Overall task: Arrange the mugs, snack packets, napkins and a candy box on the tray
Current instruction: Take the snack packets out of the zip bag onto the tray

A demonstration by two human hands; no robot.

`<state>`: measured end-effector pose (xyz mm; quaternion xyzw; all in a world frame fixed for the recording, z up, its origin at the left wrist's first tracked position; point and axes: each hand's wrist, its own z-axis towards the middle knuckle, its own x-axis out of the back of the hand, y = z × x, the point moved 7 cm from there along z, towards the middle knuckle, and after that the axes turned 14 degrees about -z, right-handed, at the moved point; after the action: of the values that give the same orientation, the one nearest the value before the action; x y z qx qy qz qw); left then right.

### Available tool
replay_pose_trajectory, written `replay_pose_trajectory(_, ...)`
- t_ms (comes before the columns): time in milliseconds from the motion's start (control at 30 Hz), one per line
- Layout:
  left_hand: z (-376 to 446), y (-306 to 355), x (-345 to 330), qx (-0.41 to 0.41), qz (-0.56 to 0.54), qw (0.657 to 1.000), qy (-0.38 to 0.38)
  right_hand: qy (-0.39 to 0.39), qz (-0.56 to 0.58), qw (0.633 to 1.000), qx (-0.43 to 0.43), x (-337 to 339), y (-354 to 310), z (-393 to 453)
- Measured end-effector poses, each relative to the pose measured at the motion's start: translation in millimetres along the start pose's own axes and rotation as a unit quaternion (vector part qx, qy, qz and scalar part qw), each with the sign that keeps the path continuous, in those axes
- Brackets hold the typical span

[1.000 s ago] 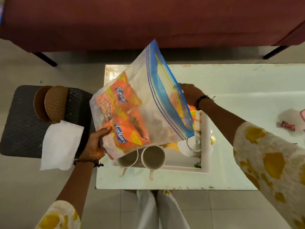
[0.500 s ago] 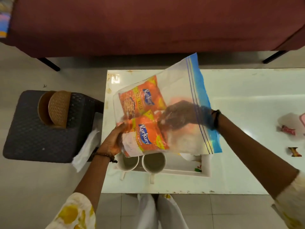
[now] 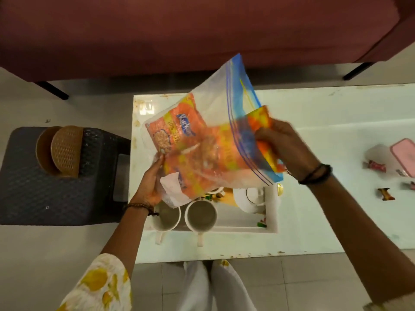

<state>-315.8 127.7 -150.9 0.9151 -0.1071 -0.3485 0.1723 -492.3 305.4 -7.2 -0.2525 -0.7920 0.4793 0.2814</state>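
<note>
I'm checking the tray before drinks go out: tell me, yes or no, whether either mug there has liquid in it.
No. Both mugs on the tray show bare, dry insides down to the bottom.

Orange snack packets [image 3: 179, 133], blue-edged clear bag [image 3: 241, 86], white mugs [image 3: 201, 215].

Two brown woven coasters [image 3: 64, 151] are leaning on a dark woven stool [image 3: 56, 187], sitting beside the bench's [image 3: 325, 221] left edge.
</note>
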Motion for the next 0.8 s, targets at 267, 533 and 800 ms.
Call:
replay_pose_trajectory(267,-3,31,19,-0.007,0.020,1.000,-0.001,0.227,0.002,0.973,-0.039,113,38,-43)
replay_pose_trajectory(533,3,26,13,0.036,0.074,0.997,-0.012,0.168,-0.280,0.928,-0.179,96,134,-20)
replay_pose_trajectory(800,14,14,3,0.048,0.115,0.992,-0.019,0.190,-0.391,0.886,-0.165,87,132,-5)
